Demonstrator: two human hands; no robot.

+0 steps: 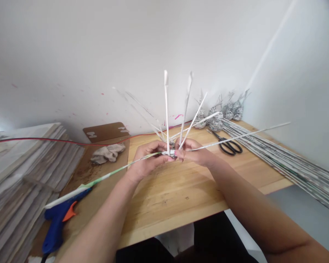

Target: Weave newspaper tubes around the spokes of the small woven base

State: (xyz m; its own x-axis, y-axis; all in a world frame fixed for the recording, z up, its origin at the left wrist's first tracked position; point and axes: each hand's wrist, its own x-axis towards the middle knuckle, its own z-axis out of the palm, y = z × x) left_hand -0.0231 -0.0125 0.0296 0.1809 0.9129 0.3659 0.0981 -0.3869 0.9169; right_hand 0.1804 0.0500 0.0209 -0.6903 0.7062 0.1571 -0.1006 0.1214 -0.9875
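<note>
Behind the fingers (pixel 156 145), pale wall (pixel 142 44) with scattered pink flecks (pixel 178 117); beneath them, light wooden tabletop (pixel 164 197) with visible grain. Between the fingers, small paper-tube frame (pixel 172 154), pinched at its base and partly covered by the fingertips. Gripping its left side with the left hand (pixel 145 160), thumb and curled fingers nearly together on the base; gripping its right side with the right hand (pixel 197 155), thumb pressed on the near face, other fingers bent behind. Rising and fanning out from the fingers, white paper spokes (pixel 166 109), some upright, others tilted away; cannot tell exactly how they join, with the base so hidden. Stretching left from the fingers, one long green-patched tube (pixel 109 176), far end over a blue glue gun (pixel 55 223) with orange trigger; cannot tell whether touching. Beyond the fingers to the left, crumpled rag (pixel 108 153), brown board (pixel 106 133) against the wall, and red-and-black cable (pixel 44 139); farther left, tall stack of flat sheets (pixel 30 182). To the right of the fingers, black-handled scissors (pixel 230 147), then long bundle of rolled paper tubes (pixel 279 160); beyond, near the wall, small woven paper forms (pixel 200 118) with spiky tops.
</note>
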